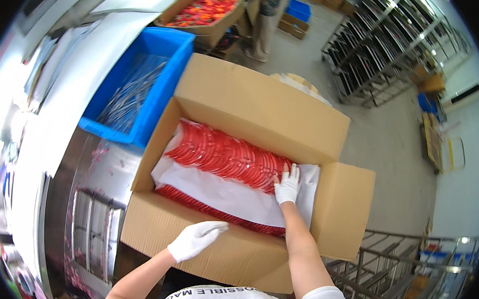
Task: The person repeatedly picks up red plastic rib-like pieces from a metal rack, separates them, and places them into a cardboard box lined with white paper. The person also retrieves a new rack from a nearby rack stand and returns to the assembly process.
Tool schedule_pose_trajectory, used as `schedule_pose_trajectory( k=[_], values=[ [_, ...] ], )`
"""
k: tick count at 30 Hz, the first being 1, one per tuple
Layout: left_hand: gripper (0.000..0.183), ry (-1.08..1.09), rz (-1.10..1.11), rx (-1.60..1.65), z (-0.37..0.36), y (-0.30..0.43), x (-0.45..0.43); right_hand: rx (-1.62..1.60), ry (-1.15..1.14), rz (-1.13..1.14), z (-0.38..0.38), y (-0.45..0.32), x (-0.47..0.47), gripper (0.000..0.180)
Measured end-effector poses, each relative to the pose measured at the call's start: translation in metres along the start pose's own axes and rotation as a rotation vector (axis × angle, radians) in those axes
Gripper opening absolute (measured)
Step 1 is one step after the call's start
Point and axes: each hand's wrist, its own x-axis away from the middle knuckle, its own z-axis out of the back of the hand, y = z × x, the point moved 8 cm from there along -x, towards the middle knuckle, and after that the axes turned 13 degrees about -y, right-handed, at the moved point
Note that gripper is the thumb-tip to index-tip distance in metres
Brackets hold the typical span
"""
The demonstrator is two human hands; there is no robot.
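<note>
An uncovered cardboard box (264, 96) stands before me with its flaps folded out. Inside, a long row of thin, shiny red curved pieces (226, 155) leans closely packed together. White paper (219, 190) lies between that row and a second red row (217, 211) along the near wall. My right hand (288, 185), in a white glove, rests with spread fingers against the right end of the far row. My left hand (198, 238), gloved in white as well, hovers over the near flap, its fingers extended and nothing in it.
A blue plastic bin (142, 121) with thin clear strips sits left of the box on a metal surface (111, 164). Beyond it, a carton (208, 31) holds red and orange pieces. A person (264, 25) stands at the back. Metal racks (382, 47) occupy the right side.
</note>
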Motion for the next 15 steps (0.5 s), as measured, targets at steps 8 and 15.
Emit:
schedule_pose_trajectory(
  k=[8,15],
  values=[
    [0.037,0.614,0.035,0.396,-0.031,-0.087,0.192,0.323,-0.305,-0.083,0.030,-0.049,0.011,0.065],
    [0.039,0.883,0.068,0.483,-0.132,-0.179,0.280,-0.797,-0.171,0.740,0.097,-0.296,0.097,0.049]
  ],
)
